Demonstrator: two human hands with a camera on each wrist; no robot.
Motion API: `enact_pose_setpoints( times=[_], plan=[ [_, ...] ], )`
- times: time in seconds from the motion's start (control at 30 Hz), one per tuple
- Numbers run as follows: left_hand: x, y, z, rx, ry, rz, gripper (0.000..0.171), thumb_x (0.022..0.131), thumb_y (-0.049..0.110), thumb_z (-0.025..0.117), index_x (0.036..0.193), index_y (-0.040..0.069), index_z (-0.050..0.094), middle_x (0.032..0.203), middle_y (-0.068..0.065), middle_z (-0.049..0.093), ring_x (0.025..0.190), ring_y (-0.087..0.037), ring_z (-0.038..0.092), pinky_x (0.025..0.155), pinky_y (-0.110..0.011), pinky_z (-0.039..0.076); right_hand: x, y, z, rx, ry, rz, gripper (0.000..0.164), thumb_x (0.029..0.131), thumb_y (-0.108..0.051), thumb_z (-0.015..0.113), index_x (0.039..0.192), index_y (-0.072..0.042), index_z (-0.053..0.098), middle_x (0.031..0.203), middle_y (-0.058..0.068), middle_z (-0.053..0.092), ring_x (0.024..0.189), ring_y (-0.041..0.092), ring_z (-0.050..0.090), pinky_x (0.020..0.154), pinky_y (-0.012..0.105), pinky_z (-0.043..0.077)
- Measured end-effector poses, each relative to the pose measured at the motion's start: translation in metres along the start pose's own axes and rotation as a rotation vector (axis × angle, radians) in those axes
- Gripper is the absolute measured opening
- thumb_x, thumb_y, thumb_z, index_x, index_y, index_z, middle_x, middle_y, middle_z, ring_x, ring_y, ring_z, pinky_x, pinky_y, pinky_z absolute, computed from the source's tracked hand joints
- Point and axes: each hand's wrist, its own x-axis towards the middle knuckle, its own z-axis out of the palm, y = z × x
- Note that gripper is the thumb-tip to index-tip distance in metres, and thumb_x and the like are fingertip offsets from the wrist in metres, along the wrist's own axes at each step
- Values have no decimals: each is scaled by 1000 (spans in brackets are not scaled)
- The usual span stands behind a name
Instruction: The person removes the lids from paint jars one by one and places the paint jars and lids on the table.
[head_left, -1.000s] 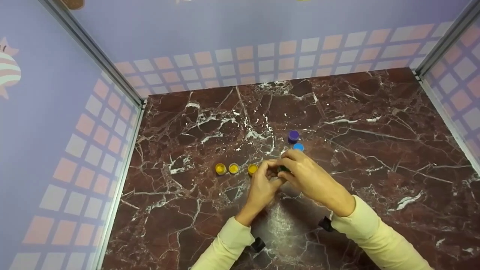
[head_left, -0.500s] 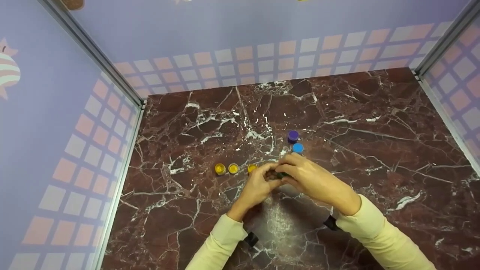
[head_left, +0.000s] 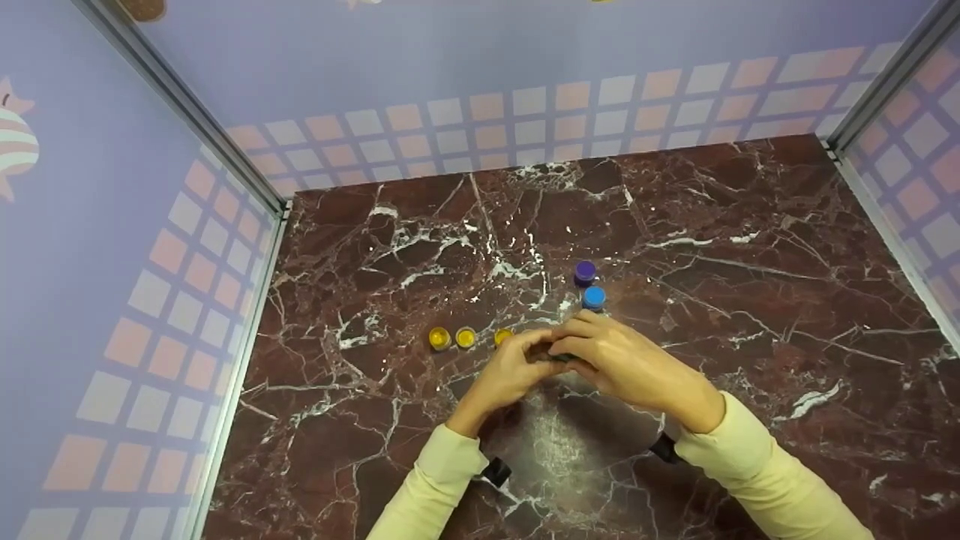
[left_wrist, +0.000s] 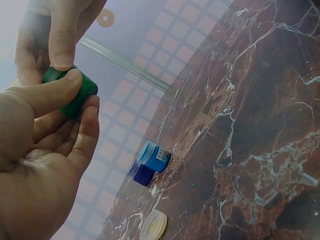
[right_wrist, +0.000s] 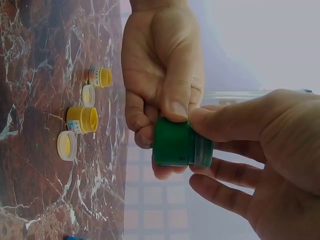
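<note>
A small green paint jar is held between both hands, above the table. My left hand grips the jar's body, its thumb lying along the green side in the left wrist view. My right hand pinches the clear lid between thumb and fingers, and the lid sits on the jar's mouth. In the head view the fingers hide most of the jar. Just beyond the right hand stand a blue paint jar and a purple paint jar, both with lids on.
Left of the hands, two uncovered yellow paint jars stand on the marbled table. Yellow-stained clear lids lie beside them. Patterned panels wall in the table at the back and sides.
Both hands have shifted slightly toward the person, still holding the green paint jar between them. More of the blue jar shows now, and less of the nearest yellow jar.
</note>
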Motion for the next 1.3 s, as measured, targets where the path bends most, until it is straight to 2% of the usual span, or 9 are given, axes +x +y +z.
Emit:
enact_pose_setpoints(
  times=[0.1, 0.17, 0.37, 0.47, 0.6, 0.7, 0.77, 1.03, 1.3],
  plan=[
    [-1, 0, 1, -41, 21, -11, 38, 93, -2, 72, 129, -8, 63, 124, -19, 68, 110, -38, 67, 94, -35, 58, 0, 1, 0, 14, 6, 24, 32, 90, -8, 80, 120, -5, 71, 125, 6, 65, 114, 23, 59, 98, 39, 53],
    [-1, 0, 2, -67, 39, -19, 37, 93, -2, 72, 129, -9, 62, 123, -20, 67, 110, -40, 66, 94, -35, 58, -1, 1, 0, 31, 23, 57, 36, 92, -12, 79, 125, -5, 70, 130, 8, 63, 116, 24, 59, 98, 39, 54],
    [1, 1, 4, -106, 106, -32, 41, 91, -1, 76, 127, -9, 59, 120, -18, 66, 105, -27, 67, 94, -35, 58, -2, 0, 0, 31, 96, 180, 37, 97, -22, 75, 131, -9, 69, 133, 12, 60, 118, 25, 61, 96, 39, 57],
    [2, 2, 5, -133, 127, -25, 42, 89, -6, 76, 127, -11, 57, 119, -19, 66, 103, -23, 67, 93, -35, 58, -2, 0, 0, 29, 136, 228, 38, 98, -27, 73, 129, -6, 68, 132, 13, 60, 118, 27, 62, 99, 41, 56],
    [2, 2, 5, -149, 170, -10, 42, 88, -11, 74, 126, -11, 56, 120, -20, 65, 103, -22, 67, 92, -34, 59, 0, 1, 1, 70, 209, 299, 40, 99, -28, 71, 128, -1, 67, 128, 12, 62, 104, 25, 66, 85, 36, 61],
    [3, 3, 7, -149, 227, -6, 42, 87, -11, 75, 125, -9, 57, 121, -18, 65, 103, -21, 67, 91, -32, 58, 2, 1, 2, 97, 250, 343, 37, 100, -25, 71, 127, 0, 67, 124, 11, 63, 92, 22, 66, 71, 34, 61],
    [2, 3, 9, -155, 269, -5, 42, 86, -10, 76, 123, -8, 57, 121, -16, 64, 103, -21, 66, 90, -30, 58, 3, 0, 4, 97, 268, 360, 36, 99, -23, 71, 126, 1, 67, 119, 11, 64, 87, 20, 64, 67, 34, 60],
    [4, 3, 22, -132, 392, 13, 42, 81, -6, 83, 114, -4, 56, 120, -13, 62, 101, -20, 67, 90, -33, 59, 14, -4, 10, 75, 330, 417, 35, 97, -19, 75, 119, 6, 68, 101, 13, 62, 73, 18, 55, 58, 29, 50],
    [7, 2, 35, -38, 493, 66, 39, 80, -6, 84, 106, -3, 56, 117, -15, 62, 98, -23, 67, 88, -38, 59, 24, -13, 11, 30, 314, 487, 35, 97, -22, 74, 113, 9, 69, 99, 17, 61, 69, 20, 53, 60, 34, 49]
  ],
)
